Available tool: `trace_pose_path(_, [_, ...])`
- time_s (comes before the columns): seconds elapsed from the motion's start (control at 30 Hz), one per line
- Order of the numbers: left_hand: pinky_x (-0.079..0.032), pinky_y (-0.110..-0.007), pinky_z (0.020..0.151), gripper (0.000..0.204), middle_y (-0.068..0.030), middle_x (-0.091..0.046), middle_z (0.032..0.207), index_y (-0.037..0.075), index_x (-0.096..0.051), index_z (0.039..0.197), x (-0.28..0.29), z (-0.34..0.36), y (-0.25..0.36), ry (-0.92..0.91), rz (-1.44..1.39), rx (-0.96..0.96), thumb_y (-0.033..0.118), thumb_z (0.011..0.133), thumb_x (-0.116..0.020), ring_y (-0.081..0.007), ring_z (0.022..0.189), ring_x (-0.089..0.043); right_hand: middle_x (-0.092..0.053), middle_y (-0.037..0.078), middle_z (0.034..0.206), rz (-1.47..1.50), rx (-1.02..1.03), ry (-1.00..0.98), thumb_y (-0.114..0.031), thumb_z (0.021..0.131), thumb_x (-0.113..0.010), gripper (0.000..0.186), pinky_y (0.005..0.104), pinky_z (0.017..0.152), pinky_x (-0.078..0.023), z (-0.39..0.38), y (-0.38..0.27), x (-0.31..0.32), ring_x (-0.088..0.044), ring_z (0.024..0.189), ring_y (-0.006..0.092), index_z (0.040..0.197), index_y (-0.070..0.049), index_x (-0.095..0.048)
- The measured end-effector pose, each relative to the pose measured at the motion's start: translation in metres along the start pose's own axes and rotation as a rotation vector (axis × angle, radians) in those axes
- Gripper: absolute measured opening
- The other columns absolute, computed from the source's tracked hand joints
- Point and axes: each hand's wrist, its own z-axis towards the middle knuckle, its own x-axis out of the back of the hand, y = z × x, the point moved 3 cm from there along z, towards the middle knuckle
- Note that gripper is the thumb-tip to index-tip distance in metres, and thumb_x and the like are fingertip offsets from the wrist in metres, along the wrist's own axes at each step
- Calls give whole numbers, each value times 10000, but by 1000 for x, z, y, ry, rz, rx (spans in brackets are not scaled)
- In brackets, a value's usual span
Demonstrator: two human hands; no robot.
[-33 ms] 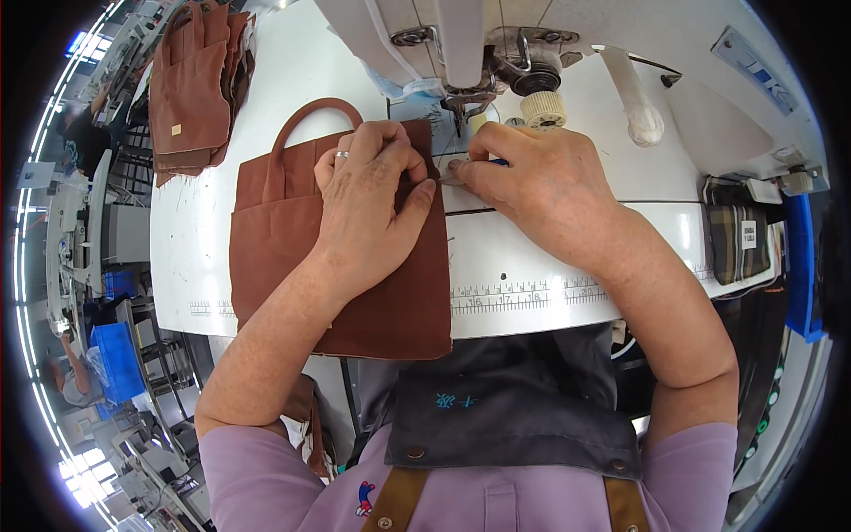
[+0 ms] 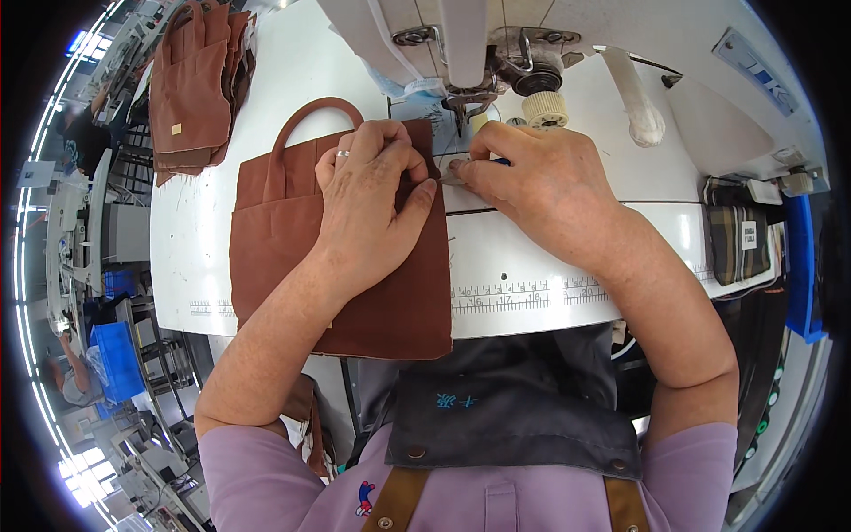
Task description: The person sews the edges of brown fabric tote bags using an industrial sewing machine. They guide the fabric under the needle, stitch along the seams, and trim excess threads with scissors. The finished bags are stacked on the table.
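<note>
Brown bag panel (image 2: 390,310) lies on the table left of the needle: smooth, leather-like, roughly rectangular, near edge straight. Across its left part runs a folded or seamed line; a rounded tubular handle (image 2: 306,113) arches off the far edge. Left hand (image 2: 368,182) rests on the panel, fingers bent and bunched, thumb apart and laid toward the right edge. Right hand (image 2: 541,177), just right of that edge, has thumb and index finger closed on a small tool (image 2: 502,161) with a blue part.

Left forearm (image 2: 275,341) covers part of the panel's left side; the handle's right end disappears behind the left hand. Whether the left fingertips pinch material cannot be told. Most of the tool is concealed, its kind undetermined.

White table (image 2: 505,266), glossy, carries ruler marks along its near edge. Farther off stands a sewing machine (image 2: 465,53), cut off above, with a ridged cream knob (image 2: 544,110). Far left: stacked brown pieces (image 2: 191,115), edges ragged. Beyond the table's left side, blue bins (image 2: 115,359) and workstations appear lens-bent.
</note>
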Motion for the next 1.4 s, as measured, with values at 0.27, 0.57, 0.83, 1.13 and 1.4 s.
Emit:
trace_pose_path(0.27, [-288, -482, 1063, 117, -74, -535, 1229, 76, -654, 907, -2, 1, -4, 7, -40, -6, 117, 832, -734, -273, 1197, -507, -663, 1, 856, 77, -67, 48, -166, 808, -743, 100, 385, 619, -559, -1, 6, 0, -696, 771, 224, 896, -119, -755])
trace_pose_path(0.57, [-356, -417, 967, 145, -57, -545, 1224, 77, -625, 932, -2, 1, -3, 48, 12, -40, 101, 839, -734, -248, 1162, -531, -661, 5, 887, 41, -3, 17, -161, 804, -730, 90, 375, 611, -553, 2, 1, 0, -696, 778, 212, 884, -130, -754])
trace_pose_path(0.83, [-499, -457, 1021, 220, -120, -675, 1248, 71, -777, 1069, 9, -16, -6, 86, -77, -131, 87, 850, -774, -339, 1150, -653, -634, 34, 917, -35, 12, -49, -147, 793, -679, 121, 373, 592, -550, 0, -3, 2, -697, 779, 220, 895, -114, -737])
trace_pose_path(1.13, [-463, -516, 1111, 409, -126, -637, 1349, 83, -724, 1245, 14, -27, 5, 20, 137, -246, 222, 865, -787, -371, 1248, -609, -627, 28, 902, -44, 16, -1, -137, 784, -688, 118, 366, 575, -550, -1, -6, 0, -688, 731, 210, 886, -98, -731])
trace_pose_path(1.4, [-438, -533, 1139, 390, -131, -636, 1372, 64, -718, 1235, 5, -24, 4, 58, 77, -231, 200, 878, -795, -366, 1282, -607, -673, 3, 932, -42, -22, 14, -169, 859, -782, 110, 373, 582, -536, -3, -2, -1, -680, 691, 219, 959, -127, -763])
